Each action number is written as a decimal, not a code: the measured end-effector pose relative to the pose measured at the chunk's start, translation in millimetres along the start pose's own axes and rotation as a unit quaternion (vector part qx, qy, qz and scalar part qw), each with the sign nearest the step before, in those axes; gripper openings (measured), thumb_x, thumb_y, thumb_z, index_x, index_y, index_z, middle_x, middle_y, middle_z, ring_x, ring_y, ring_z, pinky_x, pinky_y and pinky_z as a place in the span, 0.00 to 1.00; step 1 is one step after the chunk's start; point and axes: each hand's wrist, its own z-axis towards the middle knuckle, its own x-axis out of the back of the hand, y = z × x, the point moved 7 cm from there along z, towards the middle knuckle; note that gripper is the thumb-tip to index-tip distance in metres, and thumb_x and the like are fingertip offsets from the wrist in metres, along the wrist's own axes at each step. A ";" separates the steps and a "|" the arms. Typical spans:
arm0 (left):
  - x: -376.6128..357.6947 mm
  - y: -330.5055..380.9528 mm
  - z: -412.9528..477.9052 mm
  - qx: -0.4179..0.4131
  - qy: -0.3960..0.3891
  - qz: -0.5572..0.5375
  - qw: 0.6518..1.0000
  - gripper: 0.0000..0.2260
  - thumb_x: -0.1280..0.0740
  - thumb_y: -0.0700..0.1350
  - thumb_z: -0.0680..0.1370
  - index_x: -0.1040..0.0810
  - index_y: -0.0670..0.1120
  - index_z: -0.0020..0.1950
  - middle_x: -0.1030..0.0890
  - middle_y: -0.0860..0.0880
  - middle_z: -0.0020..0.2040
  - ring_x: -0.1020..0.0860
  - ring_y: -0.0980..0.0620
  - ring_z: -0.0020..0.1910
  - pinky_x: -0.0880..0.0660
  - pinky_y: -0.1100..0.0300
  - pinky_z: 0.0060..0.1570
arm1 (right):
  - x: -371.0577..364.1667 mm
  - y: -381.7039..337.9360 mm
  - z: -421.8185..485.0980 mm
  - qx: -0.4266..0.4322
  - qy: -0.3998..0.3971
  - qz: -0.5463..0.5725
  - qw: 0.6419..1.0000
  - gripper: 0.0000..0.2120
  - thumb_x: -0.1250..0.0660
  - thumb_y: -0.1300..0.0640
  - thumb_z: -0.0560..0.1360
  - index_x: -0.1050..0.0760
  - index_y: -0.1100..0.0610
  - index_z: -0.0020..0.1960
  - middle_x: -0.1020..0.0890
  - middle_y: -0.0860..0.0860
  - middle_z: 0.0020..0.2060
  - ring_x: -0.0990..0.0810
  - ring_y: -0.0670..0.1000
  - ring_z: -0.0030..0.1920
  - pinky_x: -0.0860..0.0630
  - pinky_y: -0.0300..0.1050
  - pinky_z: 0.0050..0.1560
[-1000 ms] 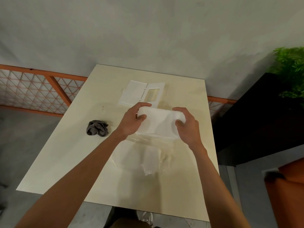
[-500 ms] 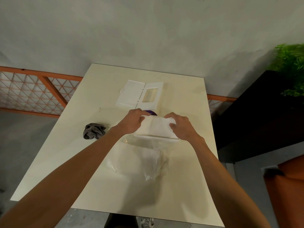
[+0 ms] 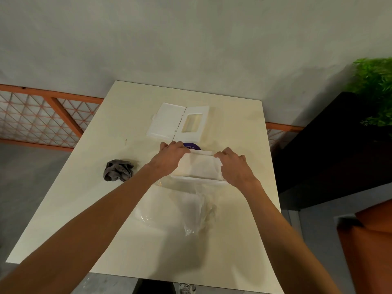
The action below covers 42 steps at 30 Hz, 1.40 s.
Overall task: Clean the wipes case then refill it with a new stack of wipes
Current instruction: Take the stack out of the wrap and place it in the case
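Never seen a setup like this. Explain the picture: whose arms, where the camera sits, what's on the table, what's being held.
No machine here: these are a person's two bare arms. The one camera is worn on the head, looking forward and down. The left hand and right hand hold a white stack of wipes by its ends, in a shallow white tray; whether it is fully seated I cannot tell. Beyond them, on the cream table, lies a white lid folded open, with a window. A crumpled grey cloth sits to the left, and clear plastic wrapping lies nearer the person.
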 end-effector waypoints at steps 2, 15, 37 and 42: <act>3.8 0.1 -2.3 0.002 0.023 -0.006 1.000 0.24 0.36 0.32 0.82 0.25 0.52 0.75 0.25 0.50 0.65 0.27 0.48 0.61 0.34 0.52 0.57 | 3.0 1.1 -3.7 0.003 0.033 -0.017 0.999 0.30 0.32 0.70 0.74 0.25 0.50 0.73 0.25 0.52 0.66 0.19 0.56 0.54 0.31 0.51 0.53; -4.5 7.0 -0.9 0.077 -0.105 0.145 0.981 0.19 0.32 0.36 0.73 0.27 0.48 0.63 0.22 0.52 0.57 0.33 0.44 0.63 0.39 0.54 0.51 | -1.7 0.6 -5.9 -0.028 -0.068 -0.092 0.993 0.24 0.29 0.60 0.76 0.29 0.43 0.68 0.21 0.48 0.62 0.27 0.57 0.62 0.32 0.53 0.59; 31.4 34.1 -33.7 0.096 0.052 -0.027 0.994 0.20 0.31 0.50 0.81 0.27 0.54 0.73 0.21 0.51 0.66 0.29 0.46 0.66 0.30 0.51 0.62 | 40.2 -25.4 -37.2 -0.046 0.059 0.077 0.994 0.16 0.30 0.50 0.80 0.23 0.40 0.67 0.17 0.45 0.59 0.22 0.55 0.59 0.27 0.53 0.58; 46.2 47.5 -84.6 0.120 0.139 -0.123 0.975 0.14 0.30 0.49 0.81 0.22 0.53 0.66 0.17 0.52 0.58 0.23 0.46 0.59 0.25 0.50 0.55 | 44.1 -33.5 -85.4 -0.073 0.132 0.288 0.946 0.10 0.29 0.53 0.81 0.21 0.40 0.59 0.17 0.38 0.52 0.18 0.46 0.51 0.20 0.49 0.52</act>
